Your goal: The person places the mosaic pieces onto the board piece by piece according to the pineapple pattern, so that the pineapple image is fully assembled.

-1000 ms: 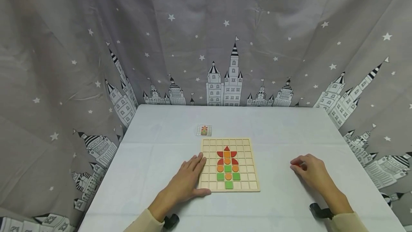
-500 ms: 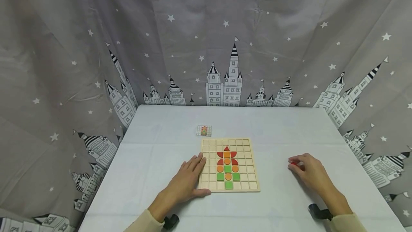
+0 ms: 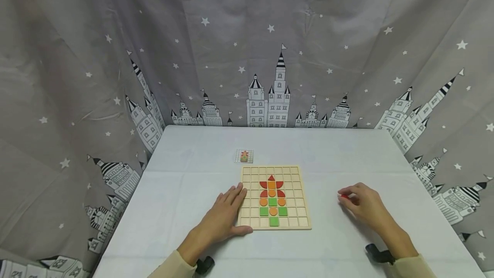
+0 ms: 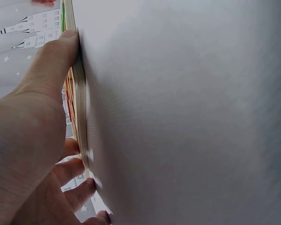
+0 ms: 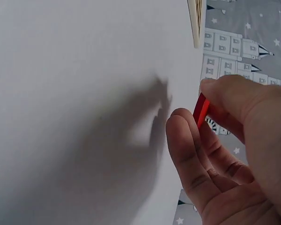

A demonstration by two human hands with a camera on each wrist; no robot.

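Observation:
A wooden grid board [image 3: 301, 196] lies on the white table with red, orange and green flat pieces set in its middle squares. My left hand [image 3: 220, 220] rests along the board's left edge, its fingers spread and the thumb at the near left corner. In the left wrist view the thumb [image 4: 61, 51] touches the board's side [image 4: 79, 108]. Off to the right of the board, my right hand [image 3: 364, 203] pinches a small red piece [image 5: 201, 110] between thumb and fingers. The fingers hide part of its outline. Its shadow falls on the table in the right wrist view.
A small pattern card [image 3: 244, 156] with a similar coloured figure lies just beyond the board's far left corner. The white tabletop [image 3: 185, 153] ends at a grey curtain [image 3: 308, 76] printed with castles and stars.
My right hand has moved a little to the left, toward the board, with the red piece pinched in it. The left hand and the board have stayed put.

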